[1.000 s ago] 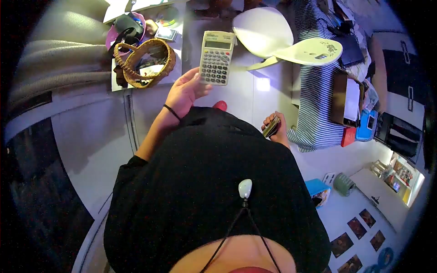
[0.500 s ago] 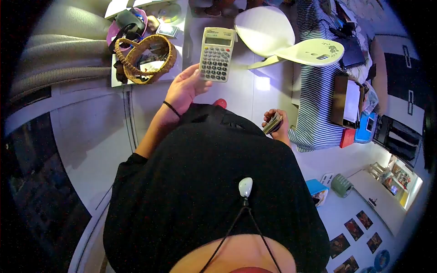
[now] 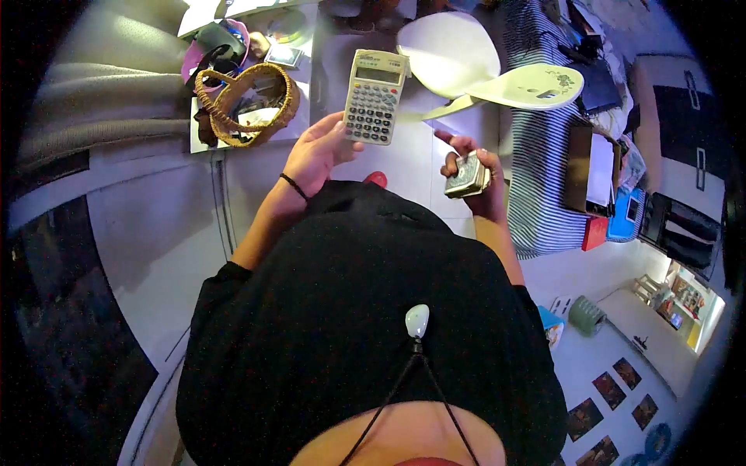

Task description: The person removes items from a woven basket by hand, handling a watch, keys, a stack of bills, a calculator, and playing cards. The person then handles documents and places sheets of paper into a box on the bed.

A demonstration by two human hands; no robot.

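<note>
My left hand (image 3: pixel 318 152), with a black band at its wrist, grips a pale calculator (image 3: pixel 374 97) by its lower left edge. The calculator is upright, its keys and grey display facing me. To the right, my right hand (image 3: pixel 478 167) is closed around a stack of cards (image 3: pixel 466 175) that look printed, perhaps banknotes; the print is too small to read. The two hands are apart, in front of the black shirt. Part of the calculator's lower left edge is covered by the left thumb.
A woven basket (image 3: pixel 291 101) with small items is on the white table (image 3: pixel 305 78), beside a pink bowl (image 3: pixel 189 62). A white chair (image 3: pixel 451 54) stands ahead. On the right, a striped cloth (image 3: pixel 536 179) lies under a cardboard box (image 3: pixel 577 167) and a red box (image 3: pixel 594 232).
My right hand has risen and moved forward with the stack, whose printed top face now shows. The calculator in my left hand has tilted slightly.
</note>
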